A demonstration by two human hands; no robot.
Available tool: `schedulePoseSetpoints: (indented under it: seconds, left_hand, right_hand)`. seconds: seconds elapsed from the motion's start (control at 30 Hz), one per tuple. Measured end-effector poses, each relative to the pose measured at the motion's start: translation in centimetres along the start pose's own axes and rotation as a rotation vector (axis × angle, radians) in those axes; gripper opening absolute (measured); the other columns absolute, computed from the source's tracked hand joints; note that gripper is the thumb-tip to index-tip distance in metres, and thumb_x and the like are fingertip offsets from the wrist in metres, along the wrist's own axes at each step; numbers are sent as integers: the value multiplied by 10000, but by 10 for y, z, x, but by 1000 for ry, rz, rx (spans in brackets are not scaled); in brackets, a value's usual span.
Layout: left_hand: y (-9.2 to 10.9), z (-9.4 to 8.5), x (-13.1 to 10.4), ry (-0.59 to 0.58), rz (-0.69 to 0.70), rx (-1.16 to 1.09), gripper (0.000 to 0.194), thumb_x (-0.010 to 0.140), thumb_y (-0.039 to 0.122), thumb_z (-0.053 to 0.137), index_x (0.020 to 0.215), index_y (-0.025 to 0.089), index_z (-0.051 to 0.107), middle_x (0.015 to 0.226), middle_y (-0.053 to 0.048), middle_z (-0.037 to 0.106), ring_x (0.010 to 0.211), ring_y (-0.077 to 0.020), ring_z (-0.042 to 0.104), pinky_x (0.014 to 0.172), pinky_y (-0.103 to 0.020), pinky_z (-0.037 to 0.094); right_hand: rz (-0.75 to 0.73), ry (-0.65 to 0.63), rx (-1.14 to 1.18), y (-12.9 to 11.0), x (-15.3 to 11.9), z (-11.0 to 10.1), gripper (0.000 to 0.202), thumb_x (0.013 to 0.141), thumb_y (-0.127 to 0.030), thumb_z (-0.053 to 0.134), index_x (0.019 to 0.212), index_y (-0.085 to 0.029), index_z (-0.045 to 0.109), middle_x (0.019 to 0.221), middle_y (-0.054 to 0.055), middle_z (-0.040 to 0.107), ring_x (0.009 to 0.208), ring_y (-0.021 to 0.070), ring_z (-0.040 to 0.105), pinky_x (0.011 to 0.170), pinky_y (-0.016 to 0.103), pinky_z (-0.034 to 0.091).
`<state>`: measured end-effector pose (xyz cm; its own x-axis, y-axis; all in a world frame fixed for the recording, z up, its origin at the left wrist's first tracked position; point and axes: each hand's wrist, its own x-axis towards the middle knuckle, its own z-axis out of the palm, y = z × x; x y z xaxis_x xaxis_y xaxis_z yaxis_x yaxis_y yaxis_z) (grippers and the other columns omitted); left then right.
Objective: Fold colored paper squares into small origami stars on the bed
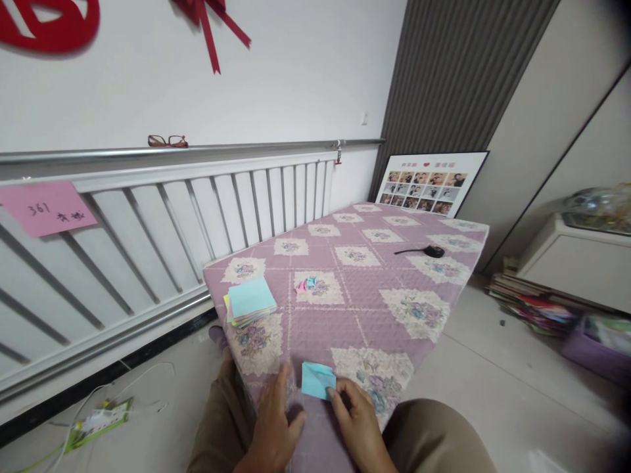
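Note:
Between thumb and fingers of my right hand [355, 420] is the lower right corner of a small folded piece of light blue paper [315, 380], close to the table's near end. To its left, my left hand [279, 417] rests over the tablecloth with its thumb apart from the fingers, holding nothing. A stack of coloured paper sheets [252, 299], light blue on top with yellow and other colours beneath, lies at the left edge. Farther in sit a small pink folded paper [301, 287] and a small blue folded paper [311, 282], touching or nearly so.
The table [315, 335] wears a purple floral cloth. A black object with a strap [434, 251] lies far right on it. A white radiator [197, 217] runs along the left, with glasses [168, 141] on the pipe above. A photo board [428, 182] leans behind the table.

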<state>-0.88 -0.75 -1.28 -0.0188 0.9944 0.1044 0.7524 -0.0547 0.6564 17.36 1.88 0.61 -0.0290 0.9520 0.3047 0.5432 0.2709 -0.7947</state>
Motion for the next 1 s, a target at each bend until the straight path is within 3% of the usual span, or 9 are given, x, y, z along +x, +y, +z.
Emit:
schedulePoseSetpoints:
  seconds: [0.13, 0.23, 0.33, 0.4, 0.47, 0.6, 0.7, 0.8, 1.0]
  left_hand:
    - [10, -11, 3, 26, -13, -144, 744, 700, 165, 525, 1409, 126, 302, 1465, -114, 345, 1359, -230, 277, 1123, -371, 233]
    - [22, -24, 7, 9, 38, -331, 620, 729, 213, 533, 1336, 156, 418, 1388, -105, 447, 1287, -237, 383, 1084, -375, 293]
    - [31, -30, 14, -123, 0, -523, 384, 795, 290, 498, 1145, 155, 579, 1055, -66, 652, 959, -203, 591, 843, -307, 463]
    - [33, -28, 21, -163, -107, -553, 278, 817, 325, 468, 949, 148, 637, 799, -19, 649, 726, -163, 583, 651, -255, 454]
    - [32, -23, 27, -160, -211, -533, 243, 813, 330, 463, 825, 151, 627, 677, 17, 589, 626, -133, 528, 567, -228, 401]
    - [22, -13, 38, -188, -293, -506, 194, 790, 310, 480, 745, 161, 596, 588, 47, 508, 558, -111, 466, 509, -208, 339]
    - [16, -11, 44, -219, -318, -493, 184, 786, 303, 483, 749, 164, 597, 576, 48, 501, 535, -110, 457, 497, -211, 330]
    - [15, -12, 48, -265, -308, -478, 181, 779, 303, 499, 771, 165, 615, 606, 36, 547, 547, -119, 485, 509, -218, 347]
    - [21, -13, 54, -357, -243, -447, 179, 758, 268, 537, 847, 159, 649, 741, 3, 655, 660, -145, 570, 579, -227, 399]
  right_hand:
    - [146, 1, 241, -7, -1, 1, 303, 865, -486, 464, 698, -234, 460, 636, -43, 444, 609, 150, 467, 588, 255, 410]
    - [220, 1, 402, -17, 0, 2, 321, 840, -514, 491, 685, -238, 439, 599, -63, 388, 557, 132, 414, 535, 240, 387]
    - [275, 2, 490, -24, 2, 5, 341, 811, -527, 528, 658, -239, 428, 553, -76, 367, 504, 121, 387, 490, 233, 371]
    - [275, -17, 507, -25, 3, 4, 329, 814, -515, 533, 664, -232, 460, 552, -66, 419, 508, 126, 427, 497, 238, 397]
    - [251, -19, 494, -21, 3, 1, 279, 833, -482, 521, 744, -218, 532, 627, -30, 535, 590, 152, 526, 561, 256, 456]
    - [137, 63, 244, -2, -2, -11, 190, 849, -377, 517, 898, -210, 594, 829, 35, 654, 761, 196, 621, 695, 309, 510]
    - [-135, 19, -54, 9, -9, -17, 126, 832, -256, 545, 934, -235, 615, 941, 48, 650, 889, 217, 612, 799, 359, 497]
    - [-385, -18, -277, 8, -16, -14, 305, 793, -137, 569, 1067, -268, 599, 1105, 59, 614, 1070, 248, 546, 917, 418, 438]
    - [-472, -46, -371, -5, -18, -1, 304, 730, -50, 608, 946, -265, 609, 1001, 16, 640, 979, 234, 553, 855, 381, 414]
